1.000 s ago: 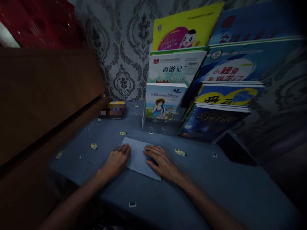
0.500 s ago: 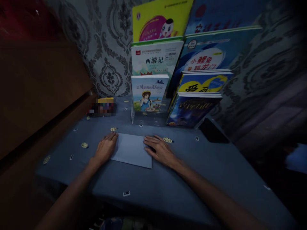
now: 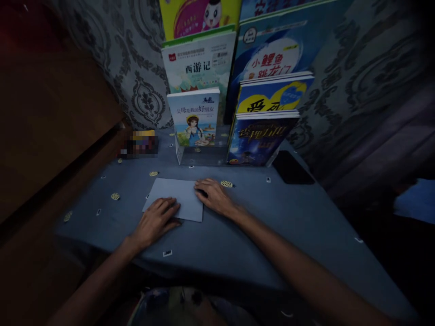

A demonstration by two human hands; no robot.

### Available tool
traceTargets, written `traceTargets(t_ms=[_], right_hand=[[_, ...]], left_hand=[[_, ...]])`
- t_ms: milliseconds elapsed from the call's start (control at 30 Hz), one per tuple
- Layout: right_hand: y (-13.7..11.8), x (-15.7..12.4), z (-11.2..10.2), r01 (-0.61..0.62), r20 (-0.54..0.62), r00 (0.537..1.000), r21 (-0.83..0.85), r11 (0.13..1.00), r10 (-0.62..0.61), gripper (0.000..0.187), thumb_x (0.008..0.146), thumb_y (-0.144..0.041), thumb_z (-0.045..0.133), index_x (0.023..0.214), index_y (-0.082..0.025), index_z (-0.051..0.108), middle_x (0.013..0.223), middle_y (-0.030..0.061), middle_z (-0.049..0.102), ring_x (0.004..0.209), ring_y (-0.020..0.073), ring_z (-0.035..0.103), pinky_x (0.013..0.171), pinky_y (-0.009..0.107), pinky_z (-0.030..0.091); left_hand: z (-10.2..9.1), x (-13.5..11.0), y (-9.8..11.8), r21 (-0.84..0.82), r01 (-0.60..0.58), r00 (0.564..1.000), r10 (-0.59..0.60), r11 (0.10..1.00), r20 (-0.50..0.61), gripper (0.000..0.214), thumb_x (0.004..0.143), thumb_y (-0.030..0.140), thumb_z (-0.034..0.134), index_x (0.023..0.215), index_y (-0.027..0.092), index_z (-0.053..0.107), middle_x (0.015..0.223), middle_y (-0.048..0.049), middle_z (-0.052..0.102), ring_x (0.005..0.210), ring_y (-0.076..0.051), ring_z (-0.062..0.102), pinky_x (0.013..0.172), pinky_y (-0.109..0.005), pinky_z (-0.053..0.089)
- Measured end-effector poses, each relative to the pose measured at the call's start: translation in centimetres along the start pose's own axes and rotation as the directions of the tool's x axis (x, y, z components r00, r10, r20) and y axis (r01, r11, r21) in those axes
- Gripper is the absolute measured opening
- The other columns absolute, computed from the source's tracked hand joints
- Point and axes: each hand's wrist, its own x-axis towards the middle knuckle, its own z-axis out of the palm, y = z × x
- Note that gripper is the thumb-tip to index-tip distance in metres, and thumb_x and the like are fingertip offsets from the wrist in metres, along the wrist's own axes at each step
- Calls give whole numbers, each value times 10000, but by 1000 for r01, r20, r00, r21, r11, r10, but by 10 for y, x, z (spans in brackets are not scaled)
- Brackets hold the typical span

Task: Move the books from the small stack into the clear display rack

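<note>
Head view: paper (image 3: pixel 181 192) flat on table (image 3: pixel 272 226), long way left to right. Left hand (image 3: pixel 154 222) loosely open, on near left part; right hand (image 3: pixel 214 194) bent over right end, can't tell if pinching.

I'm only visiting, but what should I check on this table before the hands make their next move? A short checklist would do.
1. Paper lying flat on the table: ok, it looks flat.
2. Left hand on the paper: ok, its fingers rest across the near left part.
3. Right hand at the paper: ok, its fingertips are at the far right corner.
4. Paper's layers lined up: cannot tell; the picture is too dark to show whether it is folded.
5. Books clear of both hands: ok, they stand beyond the paper.
6. Good light: not ok, the scene is dim.
</note>
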Motion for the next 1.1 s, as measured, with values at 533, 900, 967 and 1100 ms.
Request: traceTargets(t_ms=[533,900,967,1100], right_hand=[[-7,-2,-18,-25,14,1000,120,992,23,341,982,-315,444,792,-186,696,797,57,691,811,196,607,897,369,441],[-11,2,-35,-309,244,906,940,146,345,701,767,-842,372,709,-202,652,628,13,649,622,156,612,620,279,494],[-20,2,-39,-275,247,924,960,57,293,576,729,-769,560,771,-201,650,640,-5,644,597,130,599,584,242,482],[-27,1,-42,-297,258,924,949,105,282,433,672,-540,764,906,-205,620,641,-38,633,523,104,590,464,191,413]], left_hand=[[-40,10,7,21,-94,942,82,995,324,546,874,31,394,1405,159,400,1434,-163,498,1349,-247,454,1064,-365,407],[-65,43,2,-958,220,821,-565,186,79,427,728,526,701,923,161,594,701,25,599,595,-118,543,554,-207,425],[-61,50,1,-991,136,767,-633,2,104,489,676,491,750,997,171,565,762,11,637,629,-129,582,602,-226,463],[-38,52,1,-969,169,715,-654,-181,247,491,654,428,752,1016,189,520,790,8,641,649,-135,606,641,-252,490]])
